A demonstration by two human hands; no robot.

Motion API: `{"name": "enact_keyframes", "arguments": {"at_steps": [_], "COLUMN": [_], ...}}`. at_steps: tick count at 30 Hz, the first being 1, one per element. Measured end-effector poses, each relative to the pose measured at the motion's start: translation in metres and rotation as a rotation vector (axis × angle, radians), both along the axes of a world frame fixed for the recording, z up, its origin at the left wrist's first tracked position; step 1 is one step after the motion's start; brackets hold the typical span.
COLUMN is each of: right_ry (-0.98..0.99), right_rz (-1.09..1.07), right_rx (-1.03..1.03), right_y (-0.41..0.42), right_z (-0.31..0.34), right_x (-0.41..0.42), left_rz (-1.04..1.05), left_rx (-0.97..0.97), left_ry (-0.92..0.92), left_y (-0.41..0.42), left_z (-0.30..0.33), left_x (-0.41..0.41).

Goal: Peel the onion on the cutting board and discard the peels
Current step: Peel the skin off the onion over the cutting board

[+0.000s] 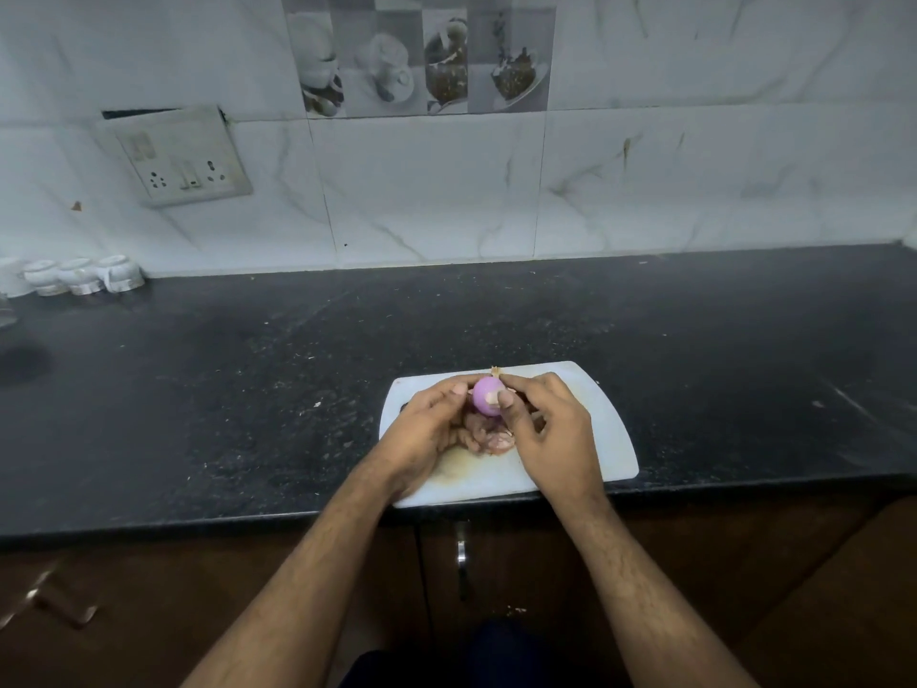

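Observation:
A small purple onion (pixel 485 397) is held just above the white cutting board (pixel 603 429) near the counter's front edge. My left hand (pixel 426 429) grips the onion from the left with curled fingers. My right hand (pixel 551 424) holds it from the right, thumb pressed on its front where a pale scrap of skin clings. A dry brown tip sticks out at the onion's top. Loose pinkish-brown peels (pixel 489 439) lie in a heap on the board under my hands.
The black stone counter (pixel 248 369) stretches to both sides. Several white cups (pixel 82 275) stand upside down at the far left by the tiled wall. A socket panel (pixel 183 158) hangs on the wall. Brown cabinet doors (pixel 694 538) sit below the counter.

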State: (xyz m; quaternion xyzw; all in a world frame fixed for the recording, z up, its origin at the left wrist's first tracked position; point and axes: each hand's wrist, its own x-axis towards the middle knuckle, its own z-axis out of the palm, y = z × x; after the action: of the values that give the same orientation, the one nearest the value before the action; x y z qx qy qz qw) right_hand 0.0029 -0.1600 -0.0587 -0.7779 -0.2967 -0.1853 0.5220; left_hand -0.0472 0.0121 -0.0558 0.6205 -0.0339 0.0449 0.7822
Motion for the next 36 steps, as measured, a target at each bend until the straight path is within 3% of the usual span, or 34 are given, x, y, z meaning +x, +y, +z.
{"name": "enact_keyframes", "arguments": {"at_steps": [4, 14, 26, 36], "right_ry": [0.032, 0.015, -0.109, -0.143], "right_rz": [-0.006, 0.001, -0.051, -0.107], "right_rx": [-0.034, -0.053, -0.051, -0.268], "right_y": [-0.002, 0.0, -0.001, 0.002], "right_z": [0.002, 0.0, -0.005, -0.004], "right_x": [0.004, -0.004, -0.007, -0.006], "left_rz": [-0.006, 0.024, -0.017, -0.065], "left_rx": [0.114, 0.009, 0.048, 0.084], "left_ry": [-0.04, -0.07, -0.087, -0.105], "left_y": [0.0, 0.002, 0.002, 0.0], "left_z": [-0.004, -0.006, -0.004, -0.003], "left_x": [0.0, 0.001, -0.001, -0.001]}}
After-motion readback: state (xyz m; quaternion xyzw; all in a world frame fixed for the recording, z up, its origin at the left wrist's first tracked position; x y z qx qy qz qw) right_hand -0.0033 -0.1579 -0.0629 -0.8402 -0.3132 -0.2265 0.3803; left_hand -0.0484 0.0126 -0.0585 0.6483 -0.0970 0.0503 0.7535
